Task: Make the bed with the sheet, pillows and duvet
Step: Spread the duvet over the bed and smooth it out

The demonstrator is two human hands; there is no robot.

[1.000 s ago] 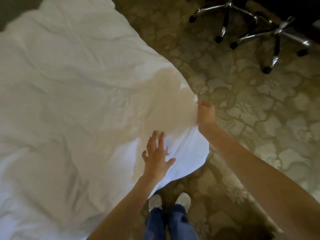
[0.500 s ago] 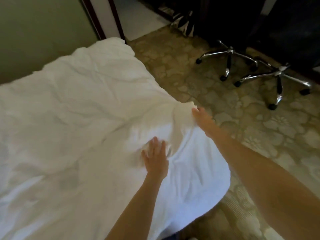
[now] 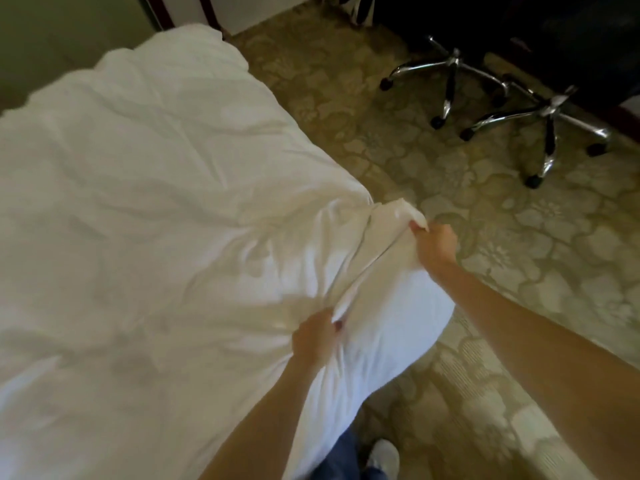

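Beige floral carpet (image 3: 519,237) on the right, crumpled white fabric duvet (image 3: 156,202) spread out left of it: our left hand (image 3: 317,336) and right hand (image 3: 434,244) each pinch its raised corner fold, probably to tug it square.

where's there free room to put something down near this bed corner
Bare carpet lies open between the edge of the duvet, the right hand and the chair bases. The duvet's wide middle is free too. Crowded: the near corner, where the left hand and right hand grip the fold.
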